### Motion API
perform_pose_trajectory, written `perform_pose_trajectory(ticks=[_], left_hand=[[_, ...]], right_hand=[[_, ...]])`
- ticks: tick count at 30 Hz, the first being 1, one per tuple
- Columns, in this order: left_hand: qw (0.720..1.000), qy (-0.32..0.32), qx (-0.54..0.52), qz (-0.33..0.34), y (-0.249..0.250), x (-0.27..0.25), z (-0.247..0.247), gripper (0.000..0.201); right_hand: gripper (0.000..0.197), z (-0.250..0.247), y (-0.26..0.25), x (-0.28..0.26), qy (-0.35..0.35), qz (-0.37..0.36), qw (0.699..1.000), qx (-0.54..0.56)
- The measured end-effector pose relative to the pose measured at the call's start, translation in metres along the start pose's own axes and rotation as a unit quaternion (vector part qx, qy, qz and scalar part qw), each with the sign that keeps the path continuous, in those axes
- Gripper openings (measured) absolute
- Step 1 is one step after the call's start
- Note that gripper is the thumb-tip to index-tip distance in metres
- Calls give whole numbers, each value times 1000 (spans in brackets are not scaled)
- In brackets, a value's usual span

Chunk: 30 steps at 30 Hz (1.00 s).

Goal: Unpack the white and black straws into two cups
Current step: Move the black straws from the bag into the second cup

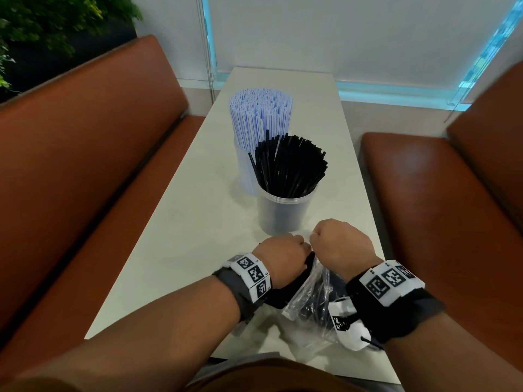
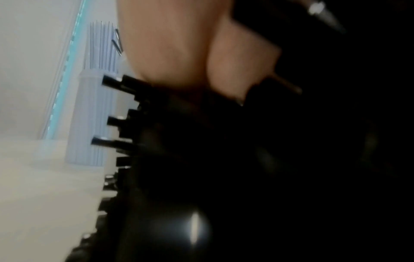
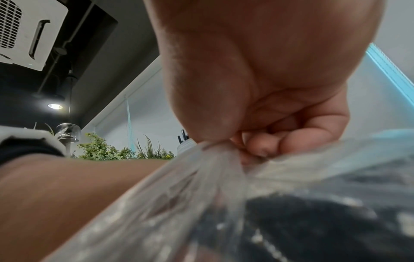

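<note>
On the pale table [image 1: 181, 236] stand two clear cups. The far cup [image 1: 242, 168] is packed with white straws [image 1: 260, 117]. In the near cup [image 1: 285, 213] black straws [image 1: 291, 165] fan out. Close to the front edge, my left hand [image 1: 283, 258] grips a bundle of black straws [image 2: 116, 83] whose ends stick out past the fingers [image 2: 174, 53]. My right hand [image 1: 339, 244] pinches the gathered top of a clear plastic bag [image 1: 308, 292], the bag [image 3: 179, 203] stretched below its fingertips [image 3: 257, 147]. Dark straws show through the bag.
Brown padded benches run along the left [image 1: 85, 165] and right [image 1: 438, 207] of the narrow table. A white blind [image 1: 353, 32] closes the far end, and a green plant [image 1: 42, 21] stands at the upper left. The white-straw cup [image 2: 89, 115] also shows beyond my left hand.
</note>
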<state>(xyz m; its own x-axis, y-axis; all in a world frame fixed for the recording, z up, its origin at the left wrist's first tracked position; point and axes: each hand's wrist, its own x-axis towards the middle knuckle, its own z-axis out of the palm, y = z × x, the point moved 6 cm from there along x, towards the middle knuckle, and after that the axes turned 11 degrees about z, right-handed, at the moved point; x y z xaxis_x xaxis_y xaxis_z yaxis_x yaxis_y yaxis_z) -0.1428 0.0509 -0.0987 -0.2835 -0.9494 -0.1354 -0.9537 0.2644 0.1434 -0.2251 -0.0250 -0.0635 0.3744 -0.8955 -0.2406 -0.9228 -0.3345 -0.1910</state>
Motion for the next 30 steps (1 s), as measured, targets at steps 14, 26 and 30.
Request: perform_pose_trajectory(ticks=[14,26,30], left_hand=[[999,44,7,-23,-67,-65,-8,26],[973,183,-85,-114,-99,-109,-13,23],[965,225,-90,-97,-76,-98,-27,21]], right_hand=[[26,6,14,19,26,7,997,73],[58,-24,12,1,105,-15,962,250],[47,-43,-7,-22,101,-75,828,546]])
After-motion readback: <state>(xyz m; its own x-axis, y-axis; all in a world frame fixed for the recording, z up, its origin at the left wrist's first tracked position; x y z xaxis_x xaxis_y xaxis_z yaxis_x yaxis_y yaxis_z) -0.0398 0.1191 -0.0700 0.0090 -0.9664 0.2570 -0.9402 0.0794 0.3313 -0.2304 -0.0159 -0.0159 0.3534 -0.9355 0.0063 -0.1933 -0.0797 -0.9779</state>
